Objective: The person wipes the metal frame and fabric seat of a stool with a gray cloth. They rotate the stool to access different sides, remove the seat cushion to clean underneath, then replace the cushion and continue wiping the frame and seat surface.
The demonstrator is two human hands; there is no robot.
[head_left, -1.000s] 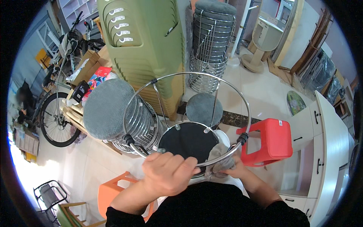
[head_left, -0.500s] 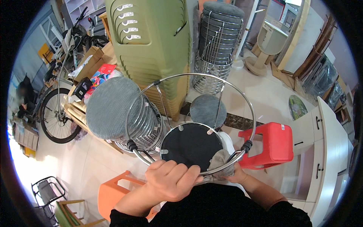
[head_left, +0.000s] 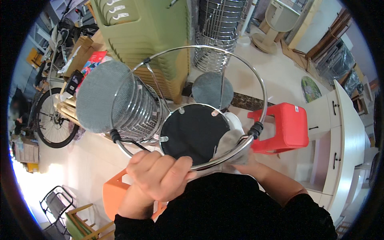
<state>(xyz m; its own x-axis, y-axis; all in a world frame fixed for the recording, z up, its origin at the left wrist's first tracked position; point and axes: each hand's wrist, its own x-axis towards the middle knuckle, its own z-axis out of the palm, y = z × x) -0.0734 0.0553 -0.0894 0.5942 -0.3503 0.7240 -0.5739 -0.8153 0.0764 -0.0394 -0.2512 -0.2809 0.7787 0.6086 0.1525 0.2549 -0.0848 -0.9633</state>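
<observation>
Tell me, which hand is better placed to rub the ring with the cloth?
Probably the right hand: it has the cloth at the ring. The left hand grips the ring, so it seems better for steadying.

You wear a matte blk top [head_left: 228, 212], one solid colour. Its L sleeve [head_left: 134, 229] & R sleeve [head_left: 310, 206] match, ending partway along yr forearms [head_left: 278, 180]. Yr L hand [head_left: 160, 176] & R hand [head_left: 250, 164] are bare, the R partly hidden.
</observation>
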